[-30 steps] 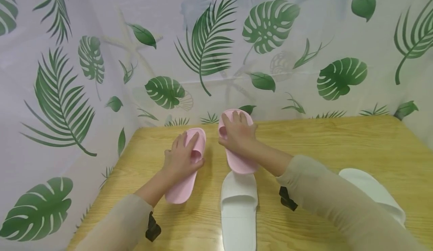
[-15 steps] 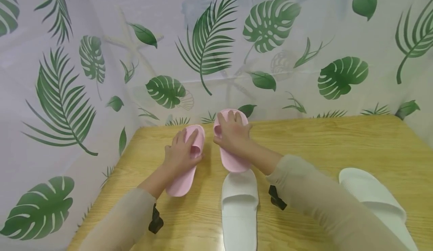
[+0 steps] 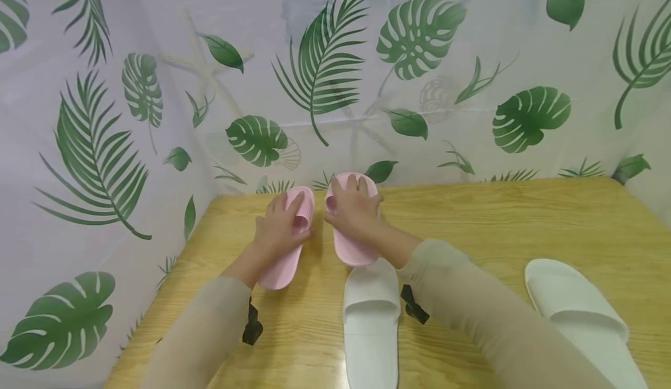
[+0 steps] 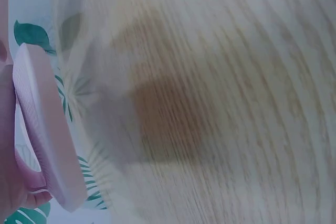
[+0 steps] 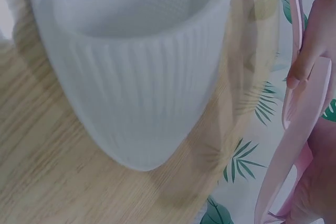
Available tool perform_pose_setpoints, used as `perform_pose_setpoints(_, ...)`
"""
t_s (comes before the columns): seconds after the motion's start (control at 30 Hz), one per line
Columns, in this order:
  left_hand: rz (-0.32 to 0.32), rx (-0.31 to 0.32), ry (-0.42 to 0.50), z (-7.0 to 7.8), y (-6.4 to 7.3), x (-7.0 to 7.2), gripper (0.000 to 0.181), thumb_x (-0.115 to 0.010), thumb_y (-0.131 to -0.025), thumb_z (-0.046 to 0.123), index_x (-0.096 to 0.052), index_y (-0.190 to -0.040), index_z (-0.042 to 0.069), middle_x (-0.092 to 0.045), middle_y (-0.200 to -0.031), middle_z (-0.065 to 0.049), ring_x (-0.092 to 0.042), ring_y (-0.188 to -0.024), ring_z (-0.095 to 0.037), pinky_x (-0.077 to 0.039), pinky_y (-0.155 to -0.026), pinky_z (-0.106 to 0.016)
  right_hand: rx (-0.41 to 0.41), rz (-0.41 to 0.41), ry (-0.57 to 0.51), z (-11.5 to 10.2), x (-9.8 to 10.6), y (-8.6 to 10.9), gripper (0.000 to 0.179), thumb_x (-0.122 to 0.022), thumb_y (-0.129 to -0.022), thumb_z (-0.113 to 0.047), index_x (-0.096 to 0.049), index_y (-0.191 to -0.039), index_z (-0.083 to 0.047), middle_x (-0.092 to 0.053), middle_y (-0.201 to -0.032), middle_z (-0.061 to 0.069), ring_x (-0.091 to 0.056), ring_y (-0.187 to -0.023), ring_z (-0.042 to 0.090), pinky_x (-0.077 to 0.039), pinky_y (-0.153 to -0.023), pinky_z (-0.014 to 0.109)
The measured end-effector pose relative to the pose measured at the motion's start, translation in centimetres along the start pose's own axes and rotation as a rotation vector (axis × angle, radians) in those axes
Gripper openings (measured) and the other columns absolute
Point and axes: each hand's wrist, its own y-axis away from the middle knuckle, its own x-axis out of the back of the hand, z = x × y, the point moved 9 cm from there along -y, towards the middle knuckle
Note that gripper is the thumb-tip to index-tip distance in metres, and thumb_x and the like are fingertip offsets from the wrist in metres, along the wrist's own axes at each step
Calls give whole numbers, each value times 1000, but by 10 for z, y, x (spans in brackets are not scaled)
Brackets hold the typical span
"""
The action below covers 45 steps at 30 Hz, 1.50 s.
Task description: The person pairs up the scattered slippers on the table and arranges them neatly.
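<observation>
My left hand (image 3: pixel 278 229) grips a pink slipper (image 3: pixel 279 272) across its strap, thumb on the inner side. A second pink slipper (image 3: pixel 353 252) is in my right hand (image 3: pixel 359 208), with fingers spread over its toe end. The left wrist view shows the left pink slipper (image 4: pixel 52 129) tilted on edge above the wood. In the right wrist view, the right pink slipper (image 5: pixel 296 140) is likewise off the tabletop. The two slippers are side by side with a narrow gap, toes toward the back wall. My palms hide most of both straps.
A white slipper (image 3: pixel 371 336) lies on the wooden table (image 3: pixel 472 226), its toe just below the right pink slipper's heel. Another white slipper (image 3: pixel 582 313) lies at the right, partly behind my sleeve. A leaf-printed sheet (image 3: pixel 335 86) hangs along the table's back edge.
The right hand has moved left with its pink slipper, toward the other one. The left hand's slipper has shifted slightly away from me. The gap between them has narrowed.
</observation>
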Motion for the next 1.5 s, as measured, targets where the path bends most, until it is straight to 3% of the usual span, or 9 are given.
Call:
perform_pose_setpoints(0.23, -83, 48, 75, -11, -10, -8, 85, -60, -84, 53, -17, -152, 27, -11, -155, -21, -14, -142, -41, -19, -99, -73, -35, -39, -11, -5, -6, -6, 81, -63, -82, -52, -30, -148, -18, -34, -143, 23, -29, -133, 40, -33, -91, 69)
perform_pose_setpoints(0.5, -104, 78, 84, -21, -15, -17, 83, -59, -85, 52, -17, -152, 25, -11, -156, -21, -13, -141, -42, -18, -101, -72, -85, -85, -69, -4, -19, -6, 80, -64, -82, -48, -31, -148, -18, -36, -140, 23, -32, -130, 40, -35, -90, 67)
perform_pose_setpoints(0.8, -152, 139, 87, -32, -11, -36, 85, -59, -85, 50, -16, -153, 24, -12, -155, -23, -12, -142, -41, -17, -101, -72, -72, -137, -25, -11, -40, -9, 79, -66, -80, -48, -32, -147, -21, -38, -140, 22, -35, -129, 38, -34, -90, 66)
perform_pose_setpoints(1.23, -185, 134, 88, -43, -3, -43, 90, -58, -84, 57, -14, -153, 19, -10, -156, -23, -10, -143, -41, -15, -101, -72, -25, -231, 30, -32, -64, -3, 62, -56, -87, -49, -40, -140, -21, -44, -133, 18, -40, -123, 37, -36, -87, 68)
perform_pose_setpoints(1.5, -188, 130, 119, -41, 3, -52, 94, -57, -82, 61, -13, -153, 18, -11, -156, -22, -10, -143, -39, -17, -102, -71, -49, -234, 37, -29, -78, 2, 77, -63, -80, -57, -37, -143, -20, -42, -138, 20, -40, -124, 38, -38, -85, 67)
